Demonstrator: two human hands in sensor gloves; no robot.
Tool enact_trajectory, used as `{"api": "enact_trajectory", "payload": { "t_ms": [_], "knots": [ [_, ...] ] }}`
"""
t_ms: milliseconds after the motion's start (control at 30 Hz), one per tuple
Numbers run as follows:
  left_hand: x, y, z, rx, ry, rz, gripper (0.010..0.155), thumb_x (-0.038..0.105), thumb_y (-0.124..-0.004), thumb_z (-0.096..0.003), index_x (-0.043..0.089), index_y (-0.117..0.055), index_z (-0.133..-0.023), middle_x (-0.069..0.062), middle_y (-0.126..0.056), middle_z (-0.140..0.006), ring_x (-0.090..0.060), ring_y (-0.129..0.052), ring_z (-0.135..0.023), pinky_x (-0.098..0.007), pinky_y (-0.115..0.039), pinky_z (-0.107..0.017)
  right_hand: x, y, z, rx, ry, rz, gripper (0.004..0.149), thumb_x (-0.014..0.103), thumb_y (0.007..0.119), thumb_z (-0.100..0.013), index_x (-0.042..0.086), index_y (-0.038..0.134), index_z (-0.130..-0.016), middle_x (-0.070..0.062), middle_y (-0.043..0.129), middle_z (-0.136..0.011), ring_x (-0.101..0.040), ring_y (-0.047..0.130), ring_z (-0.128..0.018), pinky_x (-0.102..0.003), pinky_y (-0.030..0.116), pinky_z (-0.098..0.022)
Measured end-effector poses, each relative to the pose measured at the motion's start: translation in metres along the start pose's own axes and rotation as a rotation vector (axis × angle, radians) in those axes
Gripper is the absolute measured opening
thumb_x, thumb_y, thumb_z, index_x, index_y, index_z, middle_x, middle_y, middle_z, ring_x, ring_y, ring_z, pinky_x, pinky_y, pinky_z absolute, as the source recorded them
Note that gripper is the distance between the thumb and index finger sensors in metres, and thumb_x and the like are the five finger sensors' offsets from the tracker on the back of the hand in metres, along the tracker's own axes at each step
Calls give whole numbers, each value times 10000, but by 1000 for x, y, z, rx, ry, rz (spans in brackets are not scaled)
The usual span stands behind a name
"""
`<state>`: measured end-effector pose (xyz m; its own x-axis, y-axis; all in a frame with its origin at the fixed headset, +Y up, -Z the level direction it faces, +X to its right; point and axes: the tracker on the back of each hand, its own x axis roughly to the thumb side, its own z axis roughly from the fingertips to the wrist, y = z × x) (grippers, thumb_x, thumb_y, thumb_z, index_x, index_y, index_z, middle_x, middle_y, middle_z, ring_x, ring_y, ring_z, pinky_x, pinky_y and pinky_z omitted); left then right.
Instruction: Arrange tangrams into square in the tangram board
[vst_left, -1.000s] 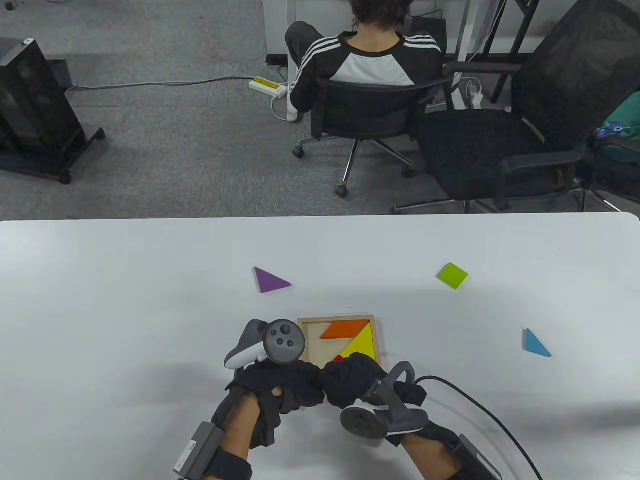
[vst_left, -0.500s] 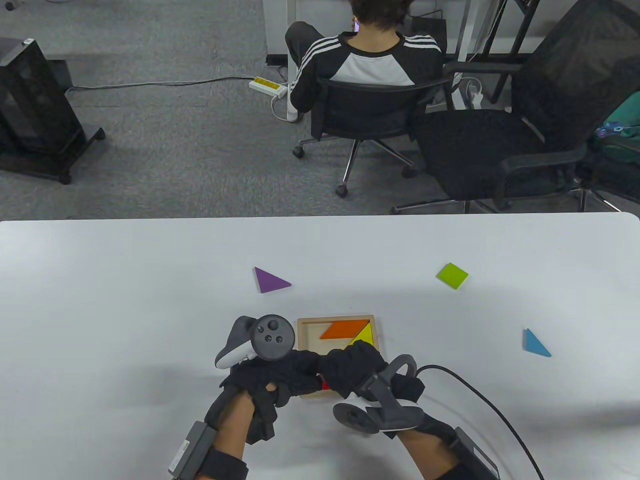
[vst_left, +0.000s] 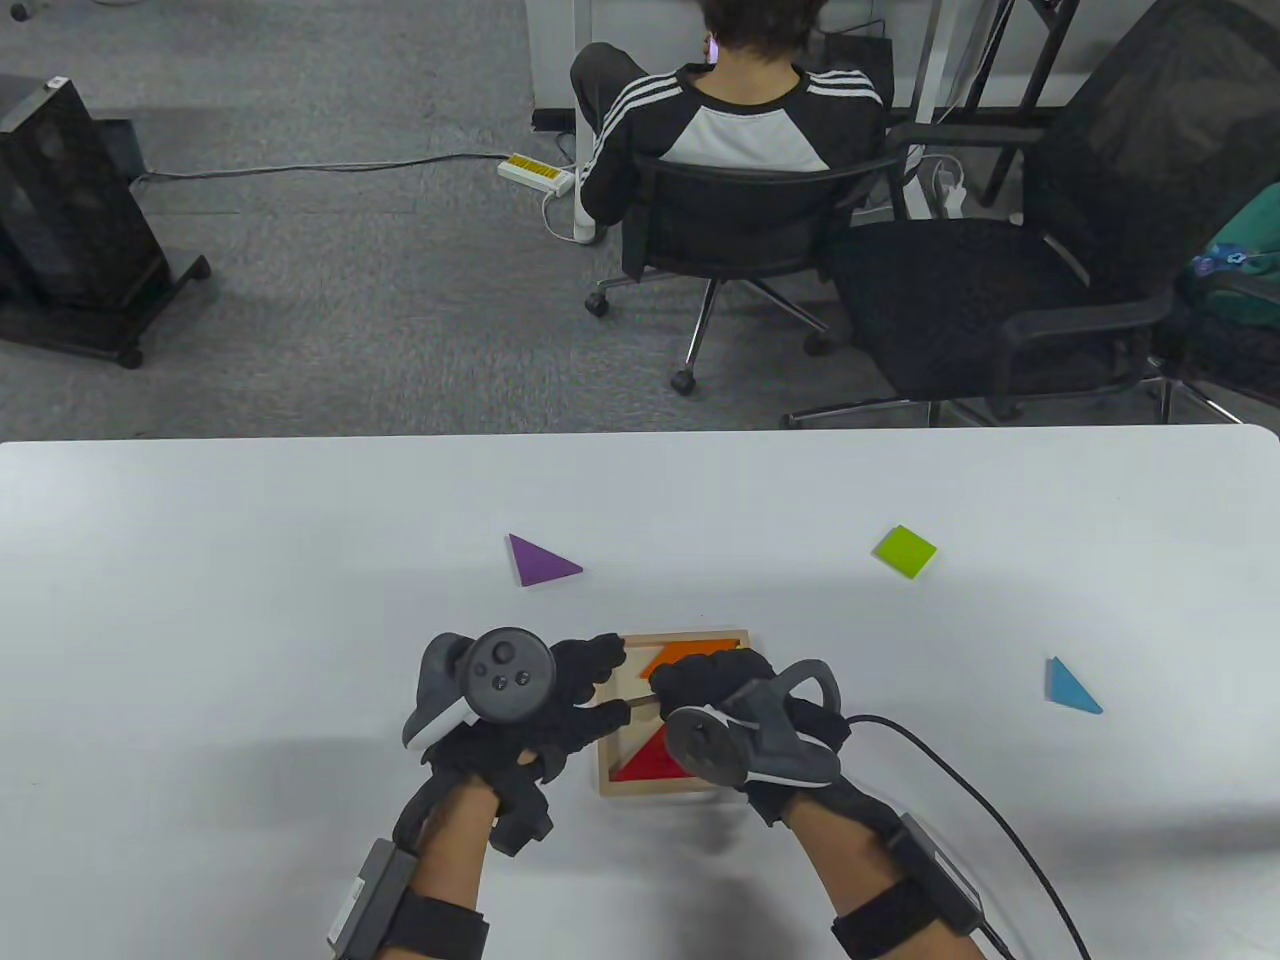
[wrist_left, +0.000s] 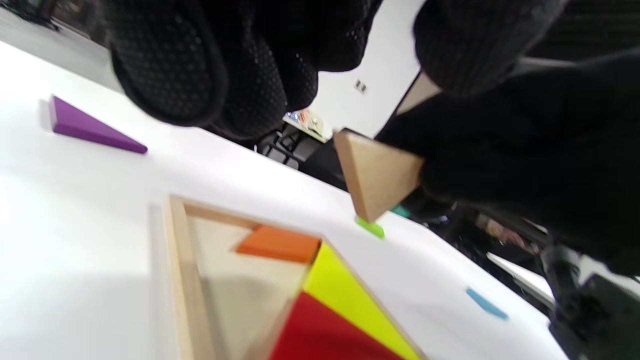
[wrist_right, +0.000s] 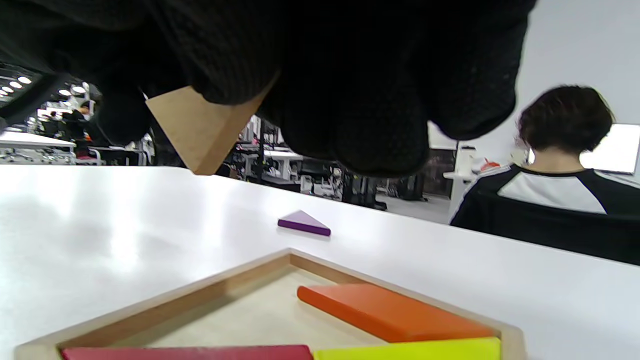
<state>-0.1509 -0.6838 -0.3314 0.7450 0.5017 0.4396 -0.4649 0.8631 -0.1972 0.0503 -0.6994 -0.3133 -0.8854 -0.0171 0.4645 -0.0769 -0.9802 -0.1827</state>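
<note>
My right hand (vst_left: 715, 685) is pinching a plain wooden triangle (wrist_left: 377, 177) above the tangram board (vst_left: 612, 700) on the worktop, my left hand (vst_left: 560, 700) hovering loosely open beside it; it is looking light, rigid, smooth-faced, best gripped by its edges.

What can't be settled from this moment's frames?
- Held wooden triangle: its top colour; wrist views show only its bare underside, table view hides it under the right hand.
- Yellow piece: mostly under that hand, table view.
- Board: near edge cut off in both wrist views.
- Left hand: whether it touches the triangle.
</note>
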Motion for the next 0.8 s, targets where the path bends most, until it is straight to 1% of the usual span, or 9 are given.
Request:
{"api": "enact_trajectory", "payload": {
  "t_ms": [33,200,367,567,733,800],
  "knots": [
    [0,3,2,29,10,3,747,488,-808,-490,63,-646,-1082,-235,-814,-998,-428,-963,-753,-460,-904,-473,-2,2,-4,11,16,9,420,281,797,-460,133,880,-844,-106,971,-779,-310,1032,-587,-564,831,-575],
    [3,9,5,98,37,-23,738,479,-806,-493,63,-647,-1082,-236,-806,-1005,-433,-956,-765,-464,-899,-476,-12,11,-21,81,58,44,422,278,777,-466,135,873,-851,-104,964,-784,-310,1023,-594,-566,822,-583],
    [-4,12,6,91,55,-5,731,473,-805,-495,64,-649,-1081,-236,-808,-1004,-432,-959,-762,-462,-900,-475,-19,24,-35,148,98,76,424,277,754,-474,139,865,-859,-102,955,-794,-312,1015,-605,-569,813,-590],
    [-11,11,8,67,85,3,728,471,-806,-495,63,-655,-1079,-237,-811,-1003,-435,-960,-760,-464,-900,-474,-26,46,-51,280,153,91,422,279,748,-479,148,862,-864,-98,949,-807,-321,1008,-618,-575,800,-606],
    [-15,9,8,42,101,4,724,471,-804,-497,65,-656,-1078,-238,-810,-1004,-436,-960,-762,-466,-899,-476,-24,62,-60,339,172,71,420,286,749,-480,157,865,-862,-91,946,-813,-324,1000,-629,-580,791,-616],
    [-16,7,7,27,109,1,726,472,-803,-497,63,-655,-1079,-237,-812,-1003,-438,-959,-763,-467,-897,-479,-23,69,-63,382,180,63,419,288,748,-483,159,865,-863,-89,942,-817,-329,995,-634,-584,785,-620]
  ]
}}
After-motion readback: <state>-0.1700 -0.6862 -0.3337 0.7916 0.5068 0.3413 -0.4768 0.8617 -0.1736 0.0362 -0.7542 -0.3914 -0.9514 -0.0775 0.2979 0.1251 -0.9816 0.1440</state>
